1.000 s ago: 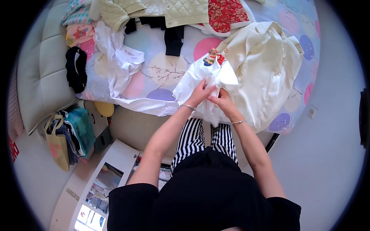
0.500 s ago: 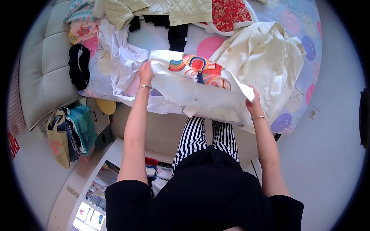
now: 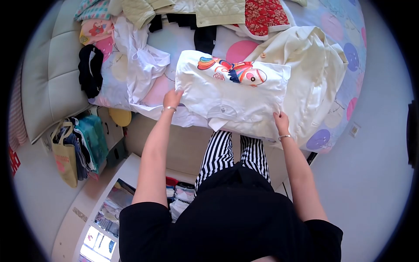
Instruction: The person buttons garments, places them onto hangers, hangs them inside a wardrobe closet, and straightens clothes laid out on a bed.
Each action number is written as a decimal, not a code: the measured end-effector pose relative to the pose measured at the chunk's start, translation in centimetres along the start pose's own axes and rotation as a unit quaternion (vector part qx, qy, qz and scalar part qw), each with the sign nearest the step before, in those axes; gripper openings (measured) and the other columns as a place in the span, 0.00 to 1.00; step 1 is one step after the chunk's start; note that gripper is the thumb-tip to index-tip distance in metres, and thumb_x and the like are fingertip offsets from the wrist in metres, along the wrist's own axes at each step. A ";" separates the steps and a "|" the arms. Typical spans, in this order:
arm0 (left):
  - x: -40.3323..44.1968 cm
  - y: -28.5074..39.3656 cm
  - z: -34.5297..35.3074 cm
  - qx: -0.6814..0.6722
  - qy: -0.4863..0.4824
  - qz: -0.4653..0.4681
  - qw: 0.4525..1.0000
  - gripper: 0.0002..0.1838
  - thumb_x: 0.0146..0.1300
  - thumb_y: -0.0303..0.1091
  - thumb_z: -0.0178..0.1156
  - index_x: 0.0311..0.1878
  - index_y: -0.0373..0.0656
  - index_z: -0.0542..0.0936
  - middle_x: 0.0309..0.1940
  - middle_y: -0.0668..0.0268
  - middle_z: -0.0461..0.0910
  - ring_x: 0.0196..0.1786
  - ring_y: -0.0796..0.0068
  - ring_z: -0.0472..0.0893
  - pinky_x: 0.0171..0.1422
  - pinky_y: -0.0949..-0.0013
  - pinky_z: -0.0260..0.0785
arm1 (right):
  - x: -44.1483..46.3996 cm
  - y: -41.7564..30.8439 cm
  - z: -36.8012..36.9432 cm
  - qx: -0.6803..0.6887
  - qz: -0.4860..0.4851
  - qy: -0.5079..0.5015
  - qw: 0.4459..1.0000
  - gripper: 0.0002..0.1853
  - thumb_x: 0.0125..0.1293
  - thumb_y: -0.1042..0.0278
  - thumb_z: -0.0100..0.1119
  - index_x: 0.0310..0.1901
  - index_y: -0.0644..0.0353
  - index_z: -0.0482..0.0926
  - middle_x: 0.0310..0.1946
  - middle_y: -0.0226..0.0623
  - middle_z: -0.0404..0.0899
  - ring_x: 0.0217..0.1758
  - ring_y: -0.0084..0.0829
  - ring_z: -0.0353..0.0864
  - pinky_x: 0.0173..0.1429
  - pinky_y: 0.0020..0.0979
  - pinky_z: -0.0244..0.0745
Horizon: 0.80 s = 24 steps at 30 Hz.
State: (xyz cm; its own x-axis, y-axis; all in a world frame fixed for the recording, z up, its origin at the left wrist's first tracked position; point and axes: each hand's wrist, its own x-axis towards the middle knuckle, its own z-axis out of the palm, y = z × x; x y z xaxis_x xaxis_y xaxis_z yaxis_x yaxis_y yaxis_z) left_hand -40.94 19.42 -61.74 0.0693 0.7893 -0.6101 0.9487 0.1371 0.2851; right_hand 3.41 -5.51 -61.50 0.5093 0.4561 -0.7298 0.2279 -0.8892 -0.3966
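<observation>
A white T-shirt (image 3: pixel 235 96) with a bright fish print lies spread on the near edge of the bed, its lower part folded over so the print faces up and its collar toward me. My left hand (image 3: pixel 172 100) pinches the shirt's left edge. At the right edge, my right hand (image 3: pixel 282 123) has finger and thumb closed on the fabric. Under and beside the shirt's right side is a cream satin jacket (image 3: pixel 312 83). White cloth (image 3: pixel 142 65) lies to the left, partly running beneath the shirt.
Farther back on the bed (image 3: pixel 334 26) are a quilted cream jacket (image 3: pixel 220 12), a red floral garment (image 3: pixel 266 17) and black clothing (image 3: pixel 205 39). A black item (image 3: pixel 90 72) lies by the grey headboard (image 3: pixel 65 74). Bags of clothes (image 3: pixel 65 157) stand at lower left.
The shirt, held up and swinging before, now lies flat with its print flipped toward the far side. Both hands have come down toward me, still gripping its edges.
</observation>
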 end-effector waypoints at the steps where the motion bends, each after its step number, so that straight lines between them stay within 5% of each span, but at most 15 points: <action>1: -0.7 -1.0 0.7 0.051 0.014 -0.038 0.998 0.30 0.56 0.56 0.59 0.43 0.32 0.79 0.33 0.48 0.80 0.40 0.55 0.81 0.47 0.61 0.70 | -0.8 0.0 -0.1 -0.026 0.039 -0.010 0.999 0.19 0.62 0.56 0.57 0.41 0.67 0.77 0.31 0.36 0.80 0.35 0.33 0.80 0.38 0.31 0.75; 2: -1.0 -1.9 1.0 0.050 0.016 -0.039 0.998 0.30 0.56 0.56 0.59 0.43 0.32 0.79 0.33 0.48 0.80 0.40 0.55 0.81 0.47 0.61 0.70 | -1.4 -0.1 0.0 -0.027 0.036 -0.011 0.999 0.19 0.62 0.56 0.57 0.41 0.67 0.77 0.31 0.36 0.80 0.35 0.33 0.80 0.38 0.31 0.75; 4: -1.1 -3.5 1.0 -0.092 -0.021 -0.032 0.995 0.26 0.59 0.50 0.57 0.48 0.35 0.77 0.36 0.47 0.80 0.40 0.48 0.79 0.44 0.57 0.70 | -3.5 -3.0 -0.5 0.243 0.044 -0.071 0.966 0.17 0.65 0.56 0.53 0.42 0.66 0.77 0.33 0.35 0.80 0.35 0.28 0.80 0.35 0.29 0.77; 5: -1.2 -2.0 -0.8 -0.402 -0.021 -0.055 0.914 0.25 0.63 0.48 0.54 0.53 0.36 0.74 0.44 0.54 0.78 0.46 0.56 0.78 0.51 0.58 0.70 | -3.8 -5.6 -1.2 0.317 0.040 -0.083 0.944 0.16 0.68 0.58 0.50 0.42 0.64 0.77 0.33 0.35 0.79 0.34 0.24 0.80 0.34 0.27 0.79; 6: -1.8 0.9 -4.4 -0.671 -0.023 -0.070 0.738 0.25 0.67 0.46 0.51 0.59 0.36 0.70 0.52 0.61 0.76 0.52 0.64 0.77 0.57 0.60 0.70 | -3.1 -7.9 -2.7 0.320 0.009 -0.109 0.941 0.16 0.68 0.58 0.49 0.44 0.64 0.76 0.34 0.34 0.78 0.35 0.25 0.79 0.33 0.29 0.80; 8: -2.0 5.8 -14.2 -0.797 -0.033 -0.086 0.597 0.20 0.65 0.44 0.54 0.52 0.39 0.73 0.47 0.61 0.78 0.49 0.64 0.78 0.55 0.58 0.71 | -0.8 -14.6 -6.8 0.518 -0.076 -0.195 0.829 0.16 0.69 0.56 0.46 0.46 0.61 0.75 0.37 0.33 0.79 0.37 0.26 0.79 0.44 0.31 0.78; 9: -0.4 6.7 -18.2 -0.816 0.054 -0.016 0.575 0.19 0.63 0.45 0.55 0.47 0.39 0.75 0.45 0.60 0.78 0.49 0.63 0.78 0.57 0.55 0.70 | -2.3 -21.3 -9.9 0.588 -0.110 -0.178 0.781 0.15 0.69 0.56 0.47 0.45 0.59 0.76 0.37 0.34 0.80 0.39 0.27 0.80 0.49 0.32 0.75; 10: 1.8 5.7 -22.7 -0.833 -0.028 0.113 0.542 0.13 0.63 0.38 0.54 0.43 0.39 0.76 0.39 0.61 0.79 0.46 0.62 0.78 0.57 0.53 0.69 | -2.5 -26.4 -12.9 0.655 -0.125 -0.185 0.722 0.13 0.69 0.57 0.48 0.43 0.57 0.76 0.37 0.36 0.81 0.41 0.29 0.80 0.48 0.34 0.74; 11: 3.5 6.9 -28.1 -0.929 -0.074 0.084 0.352 0.07 0.61 0.30 0.51 0.39 0.41 0.75 0.33 0.64 0.79 0.36 0.68 0.79 0.53 0.56 0.70 | -0.7 -29.7 -15.9 0.700 -0.146 -0.226 0.662 0.10 0.68 0.59 0.51 0.35 0.56 0.76 0.30 0.34 0.80 0.36 0.28 0.79 0.46 0.34 0.74; 12: 2.4 8.9 -31.8 -0.939 -0.100 0.147 0.295 0.06 0.60 0.26 0.47 0.35 0.42 0.74 0.27 0.68 0.76 0.25 0.76 0.75 0.50 0.59 0.69 | 0.1 -32.9 -18.2 0.709 -0.184 -0.306 0.608 0.11 0.67 0.61 0.53 0.28 0.56 0.72 0.23 0.31 0.76 0.30 0.27 0.77 0.45 0.36 0.74; 14: 2.0 12.9 -40.6 -0.936 -0.039 0.181 0.300 0.04 0.59 0.25 0.47 0.29 0.41 0.71 0.17 0.71 0.70 0.17 0.81 0.70 0.48 0.58 0.68 | -3.6 -42.9 -21.8 0.720 -0.235 -0.250 0.604 0.13 0.66 0.62 0.53 0.25 0.56 0.69 0.19 0.29 0.71 0.25 0.25 0.73 0.44 0.35 0.74; 16: 0.2 12.2 -46.1 -0.921 -0.088 0.237 0.295 0.05 0.59 0.25 0.49 0.27 0.40 0.70 0.14 0.73 0.67 0.23 0.78 0.73 0.52 0.56 0.67 | -2.1 -47.5 -26.0 0.694 -0.257 -0.289 0.607 0.22 0.69 0.60 0.50 0.16 0.55 0.65 0.14 0.30 0.70 0.24 0.26 0.72 0.44 0.34 0.73; 20: -3.8 9.3 -55.0 -0.873 -0.038 0.357 0.330 0.17 0.57 0.28 0.52 0.12 0.44 0.66 0.12 0.67 0.68 0.29 0.70 0.75 0.58 0.51 0.63 | -9.8 -51.4 -29.9 0.659 -0.348 -0.320 0.585 0.20 0.64 0.62 0.58 0.16 0.56 0.67 0.13 0.28 0.68 0.23 0.25 0.71 0.44 0.33 0.73; 22: -11.4 11.6 -51.9 -0.812 0.016 0.469 0.347 0.04 0.58 0.28 0.53 0.31 0.37 0.71 0.19 0.67 0.70 0.34 0.69 0.76 0.61 0.50 0.63 | -15.7 -50.5 -28.6 0.623 -0.412 -0.282 0.602 0.17 0.63 0.62 0.59 0.19 0.56 0.70 0.12 0.26 0.66 0.21 0.22 0.69 0.43 0.31 0.72; 24: -15.9 10.0 -48.3 -0.839 0.024 0.422 0.342 0.10 0.56 0.31 0.56 0.37 0.34 0.73 0.31 0.55 0.75 0.47 0.57 0.74 0.67 0.43 0.56 | -19.7 -46.9 -25.6 0.593 -0.430 -0.215 0.646 0.15 0.66 0.60 0.55 0.23 0.57 0.72 0.13 0.25 0.65 0.21 0.20 0.68 0.41 0.28 0.71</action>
State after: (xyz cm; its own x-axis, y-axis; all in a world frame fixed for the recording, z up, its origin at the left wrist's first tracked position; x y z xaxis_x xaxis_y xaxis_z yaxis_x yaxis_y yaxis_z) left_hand -47.48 37.12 -13.47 0.0559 0.9750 0.2153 -0.9196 -0.0337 0.3913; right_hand 3.91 26.32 -14.28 0.2815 0.9578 0.0573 -0.6525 0.2349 -0.7205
